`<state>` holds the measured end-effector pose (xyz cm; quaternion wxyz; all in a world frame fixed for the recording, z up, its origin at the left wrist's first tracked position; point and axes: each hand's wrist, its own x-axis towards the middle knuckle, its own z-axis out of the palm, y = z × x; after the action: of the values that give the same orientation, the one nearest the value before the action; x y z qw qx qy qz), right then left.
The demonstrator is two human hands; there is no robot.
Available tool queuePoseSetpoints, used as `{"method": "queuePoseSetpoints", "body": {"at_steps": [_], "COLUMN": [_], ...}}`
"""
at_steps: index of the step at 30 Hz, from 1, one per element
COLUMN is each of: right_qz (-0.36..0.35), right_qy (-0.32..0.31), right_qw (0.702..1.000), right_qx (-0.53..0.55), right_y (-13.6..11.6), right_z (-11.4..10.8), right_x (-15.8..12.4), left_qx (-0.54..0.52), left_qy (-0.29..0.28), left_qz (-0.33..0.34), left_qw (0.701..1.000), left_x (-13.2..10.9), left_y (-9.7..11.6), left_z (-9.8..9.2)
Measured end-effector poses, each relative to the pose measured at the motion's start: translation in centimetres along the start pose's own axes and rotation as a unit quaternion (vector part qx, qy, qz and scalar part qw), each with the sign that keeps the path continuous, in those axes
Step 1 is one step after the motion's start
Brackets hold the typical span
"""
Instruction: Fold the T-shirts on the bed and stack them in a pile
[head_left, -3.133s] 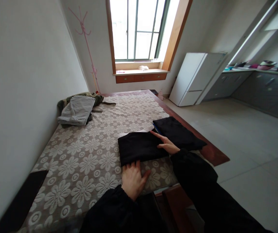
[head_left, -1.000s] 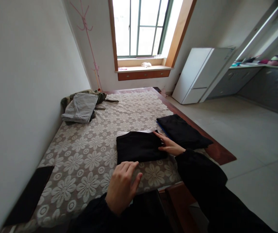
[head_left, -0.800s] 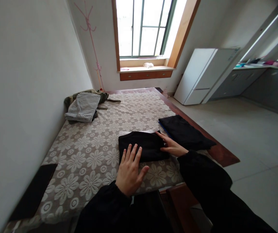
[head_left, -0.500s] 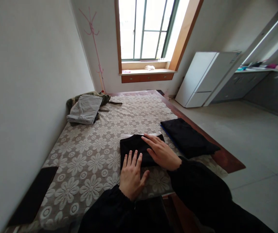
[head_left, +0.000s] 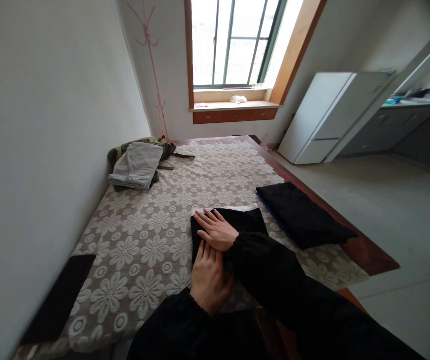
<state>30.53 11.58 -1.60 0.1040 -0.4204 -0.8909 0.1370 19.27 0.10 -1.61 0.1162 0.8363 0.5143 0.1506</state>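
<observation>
The near part of the black garment (head_left: pixel 250 220) lies hidden under the left hand (head_left: pixel 209 280), the right hand (head_left: pixel 218 233) and the right sleeve (head_left: pixel 275 270). Well beyond the hands, the picture's top edge cuts off the window (head_left: pixel 241 50) and, further left, the pink coat rack (head_left: pixel 146 36). Far to their right, small kitchen things (head_left: pixel 420 93) are too blurred to tell.

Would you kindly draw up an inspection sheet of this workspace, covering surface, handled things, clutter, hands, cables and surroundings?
Surface: table under a flower-patterned cloth; wood bare along the right edge.
Handled things: black garment, folded, white showing along its far side; second dark garment, folded, to its right.
Clutter: gray cloth on a camouflage bundle, far left; flat black thing, near left.
Hands: right hand flat on the nearer garment; left hand just below it, fingers extended.
Cables: nothing seen.
Surroundings: window, pink coat stand, white fridge.
</observation>
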Motion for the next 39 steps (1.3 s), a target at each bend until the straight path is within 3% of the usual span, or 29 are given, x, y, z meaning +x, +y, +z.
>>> {"method": "queuePoseSetpoints", "body": {"at_steps": [5,10,13,16,21,29,35,39], "right_qz": [0.010,0.008,0.004,0.050,0.132,0.104,0.269,0.328], "right_qy": [-0.010,-0.029,-0.024,0.016,0.059,0.078,0.162,0.169], "right_qw": [1.000,1.000,1.000,0.998,0.983,0.983,0.940,0.924], "right_qx": [0.004,0.004,0.002,-0.035,-0.117,-0.128,-0.136,-0.103], "right_y": [0.5,0.1,-0.3,-0.1,2.2,4.8,7.7,8.6], "right_z": [0.5,-0.6,-1.0,-0.9,-0.6,-0.8,-0.2,-0.1], "right_x": [0.3,0.0,-1.1,-3.0,-5.6,-6.2,-9.1,-11.8], "left_qx": [-0.005,0.000,-0.001,0.005,0.023,0.036,0.059,0.057], "left_qy": [0.006,0.026,0.037,0.046,0.055,0.037,0.044,0.037], "left_qz": [0.007,0.023,0.020,0.016,0.026,0.024,-0.011,-0.003], "left_qw": [1.000,0.999,0.999,0.999,0.998,0.998,0.997,0.998], "left_x": [0.0,0.0,0.0,-0.1,0.0,-0.2,-0.9,-1.0], "left_y": [-0.1,-0.2,-0.4,-0.5,-0.6,-1.0,-1.6,-1.8], "left_z": [0.2,0.4,0.4,0.6,1.0,0.5,0.2,0.1]}}
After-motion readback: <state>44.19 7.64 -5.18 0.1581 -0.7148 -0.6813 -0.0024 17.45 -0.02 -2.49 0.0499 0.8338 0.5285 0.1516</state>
